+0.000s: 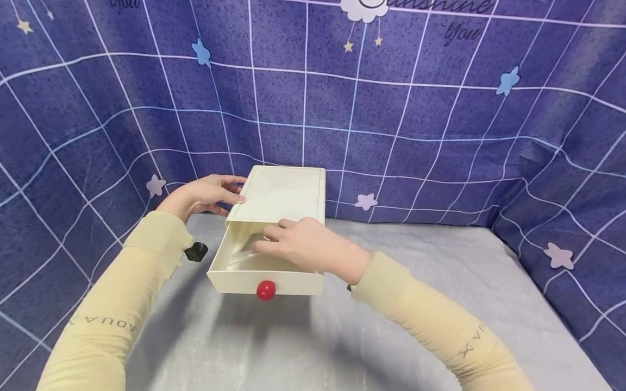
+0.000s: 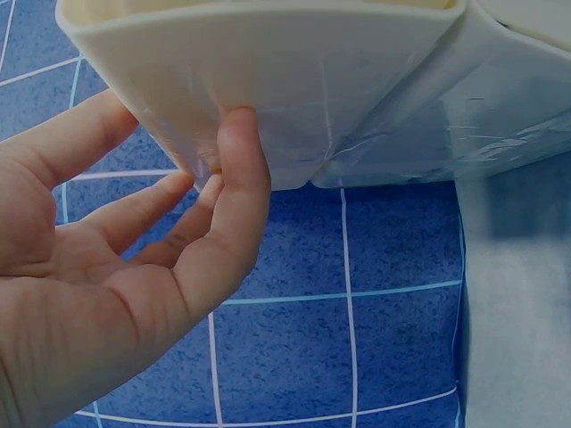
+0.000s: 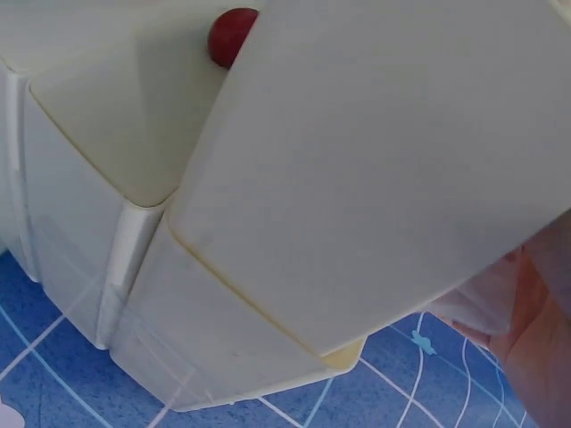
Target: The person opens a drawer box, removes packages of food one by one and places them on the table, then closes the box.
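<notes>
A white drawer box (image 1: 286,193) stands tilted toward the camera, its drawer (image 1: 274,279) pulled out, with a round red knob (image 1: 266,290) on the front. At the box's rear left corner is my left hand (image 1: 210,194). In the left wrist view its fingers (image 2: 243,147) hold the box there, bent about the edge. My right hand (image 1: 303,241) reaches over the drawer's right wall with its fingers inside, pinching a clear plastic piece (image 1: 248,243). In the right wrist view, the drawer's wall covers much of this hand and a pale, see-through piece (image 3: 486,299) shows beside it.
Below the box spreads a grey cloth surface (image 1: 415,304). A dark blue curtain (image 1: 391,108) with a light grid and stars hangs behind and along both sides. A small black device (image 1: 196,252) sits at my left wrist.
</notes>
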### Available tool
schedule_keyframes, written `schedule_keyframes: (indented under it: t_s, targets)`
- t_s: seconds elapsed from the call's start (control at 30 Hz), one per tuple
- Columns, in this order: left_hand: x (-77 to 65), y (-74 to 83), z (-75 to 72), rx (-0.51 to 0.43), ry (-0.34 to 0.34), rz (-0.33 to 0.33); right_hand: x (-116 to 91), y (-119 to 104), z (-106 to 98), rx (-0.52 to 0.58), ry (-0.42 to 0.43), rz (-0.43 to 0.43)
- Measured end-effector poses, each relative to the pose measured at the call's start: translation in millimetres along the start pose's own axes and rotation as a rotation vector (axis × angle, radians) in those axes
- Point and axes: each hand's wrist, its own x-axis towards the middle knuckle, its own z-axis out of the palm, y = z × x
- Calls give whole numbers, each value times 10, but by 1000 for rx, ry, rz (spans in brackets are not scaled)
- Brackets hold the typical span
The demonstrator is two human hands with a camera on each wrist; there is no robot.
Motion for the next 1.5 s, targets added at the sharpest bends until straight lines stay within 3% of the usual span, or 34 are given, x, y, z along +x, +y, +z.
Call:
schedule_keyframes:
  t_s: [0.43, 0.77, 1.07, 1.5]
  targets:
    - [-41, 41, 8, 24, -4, 1, -29, -11, -145, -55, 4, 66]
    - [-28, 18, 26, 28, -3, 5, -84, -21, -172, -12, 59, 98]
    - [-27, 25, 20, 29, -2, 4, -97, -18, -231, 36, 51, 103]
    - [-21, 15, 19, 43, -2, 13, -89, -6, -457, 50, 67, 148]
